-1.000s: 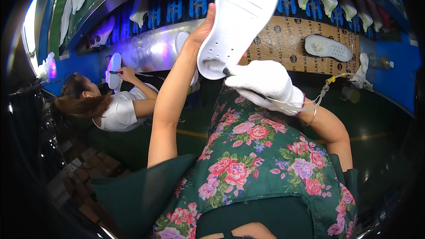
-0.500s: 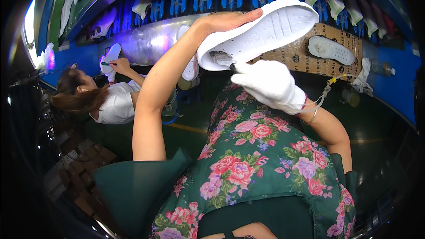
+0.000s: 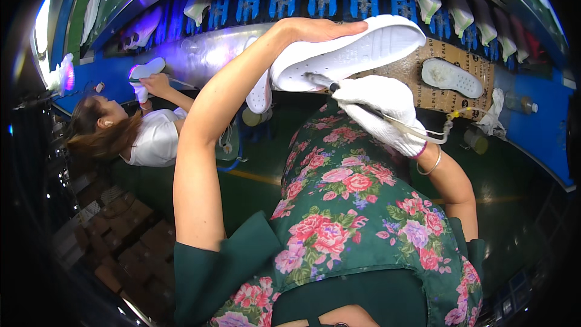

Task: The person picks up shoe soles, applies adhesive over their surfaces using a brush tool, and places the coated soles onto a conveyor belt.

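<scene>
Left hand (image 3: pixel 321 31) holding a white sole (image 3: pixel 363 53), brush (image 3: pixel 333 87) at its inside

The bare left hand is clamping on the far edge of the sole, its thumb lying along the rim and its other fingers mostly hiding behind. The sole is hanging tilted in the middle of the scene, above the near side of the bench (image 3: pixel 541 139). The gloved right hand (image 3: pixel 381 108) is closing around the brush, whose dark bristles are meeting the sole's inner face toward its left end. A clear tube (image 3: pixel 433 140) is running along the glove to the right.

On the right, a second sole (image 3: pixel 452 77) is lying on cardboard (image 3: pixel 440 102), with a white cloth (image 3: pixel 494 111) and a clear bottle (image 3: pixel 521 105) sitting farther right. Another sole (image 3: pixel 259 95) is showing partly behind the left forearm. At far left, a co-worker (image 3: pixel 154 139) in white is holding a pale sole (image 3: pixel 152 68).
</scene>
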The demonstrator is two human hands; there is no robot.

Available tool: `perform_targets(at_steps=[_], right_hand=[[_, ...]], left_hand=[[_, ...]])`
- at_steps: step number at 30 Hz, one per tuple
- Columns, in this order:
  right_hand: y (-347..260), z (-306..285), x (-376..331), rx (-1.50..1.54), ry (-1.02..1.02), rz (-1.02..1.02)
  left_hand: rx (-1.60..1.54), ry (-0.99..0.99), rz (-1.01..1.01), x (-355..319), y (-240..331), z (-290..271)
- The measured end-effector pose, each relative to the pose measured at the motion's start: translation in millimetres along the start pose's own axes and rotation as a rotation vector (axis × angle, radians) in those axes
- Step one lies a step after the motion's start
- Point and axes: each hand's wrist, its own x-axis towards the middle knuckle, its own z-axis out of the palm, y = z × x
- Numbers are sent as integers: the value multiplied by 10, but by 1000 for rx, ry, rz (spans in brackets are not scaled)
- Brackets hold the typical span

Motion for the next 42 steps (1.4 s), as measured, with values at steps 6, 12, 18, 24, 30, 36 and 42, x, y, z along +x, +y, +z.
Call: perform_targets(at_steps=[6,12,18,24,30,36,42], right_hand=[[-49,15,-187,353,113,358],[-38,-277,-55,224,521,379],[128,-412,7,-71,349,181],[-22,-302,-118,-109,225,182],[-177,-233,-201,-82,283,44],[-280,-271,-163,-162,342,-4],[-324,-311,-63,-203,304,-49]], left_hand=[[-710,40,199,279,-526,194],[-1511,-352,574,321,-799,735],[-1496,98,568,388,-645,1121],[-1667,-104,533,174,-822,1130],[-1986,-93,780,-147,-511,1315],[-1665,-67,951,103,-336,1497],[-1834,-224,1085,249,-303,1497]])
